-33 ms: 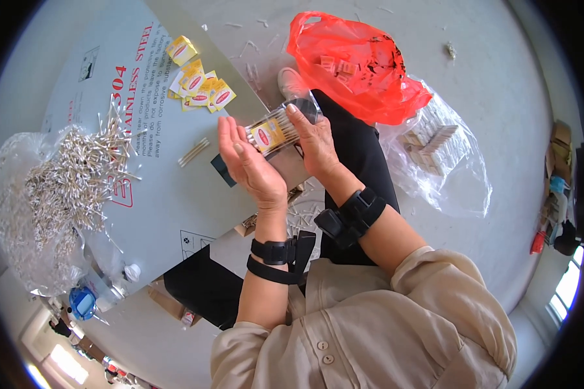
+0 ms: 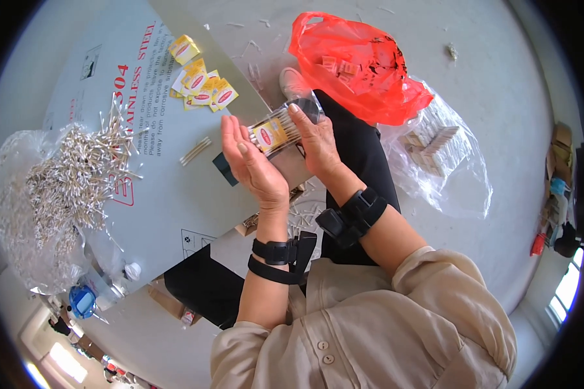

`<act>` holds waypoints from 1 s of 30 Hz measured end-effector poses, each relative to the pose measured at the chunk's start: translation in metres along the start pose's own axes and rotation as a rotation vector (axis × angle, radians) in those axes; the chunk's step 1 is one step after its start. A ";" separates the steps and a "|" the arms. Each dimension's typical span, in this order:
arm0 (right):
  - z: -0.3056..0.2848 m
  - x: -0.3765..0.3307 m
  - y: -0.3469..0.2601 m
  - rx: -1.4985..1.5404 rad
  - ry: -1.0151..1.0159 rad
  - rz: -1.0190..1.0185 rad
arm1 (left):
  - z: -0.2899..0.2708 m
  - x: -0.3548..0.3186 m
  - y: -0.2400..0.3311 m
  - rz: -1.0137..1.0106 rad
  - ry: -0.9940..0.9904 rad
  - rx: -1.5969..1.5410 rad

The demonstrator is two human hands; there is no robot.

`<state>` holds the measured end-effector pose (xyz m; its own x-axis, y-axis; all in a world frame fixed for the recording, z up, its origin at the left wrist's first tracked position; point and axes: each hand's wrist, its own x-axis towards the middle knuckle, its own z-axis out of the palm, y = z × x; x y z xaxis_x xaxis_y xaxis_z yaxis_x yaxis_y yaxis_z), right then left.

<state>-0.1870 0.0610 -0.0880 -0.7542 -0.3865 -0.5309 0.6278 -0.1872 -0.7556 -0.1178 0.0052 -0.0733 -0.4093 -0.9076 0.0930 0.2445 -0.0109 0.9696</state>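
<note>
Above grey sheet (image 2: 175, 194), left hand (image 2: 253, 165) and right hand (image 2: 318, 146) hold swab packet (image 2: 276, 133).

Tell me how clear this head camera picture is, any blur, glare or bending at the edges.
Head view: the left hand, right hand and the clear packet between them are sharp; light is soft and even, with faint shadows; the board edges bow from fisheye distortion; a black rim frames the picture; the window at lower right is overexposed.
</note>
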 end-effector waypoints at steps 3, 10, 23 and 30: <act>0.000 0.000 0.002 0.051 0.031 0.005 | -0.001 -0.002 -0.001 0.009 -0.007 0.001; -0.007 0.003 0.006 0.080 -0.003 -0.051 | -0.013 -0.005 0.008 0.043 -0.157 0.185; 0.071 -0.048 0.007 -1.086 -0.495 -1.072 | -0.136 0.063 0.030 0.362 -0.124 1.189; 0.081 -0.054 0.053 -1.169 -0.657 -1.095 | -0.165 0.028 0.040 0.304 -0.195 1.170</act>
<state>-0.0971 -0.0014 -0.0679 -0.3160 -0.8670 0.3854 -0.7652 -0.0072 -0.6437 0.0255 -0.0893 -0.0687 -0.6225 -0.7283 0.2864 -0.5432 0.6656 0.5118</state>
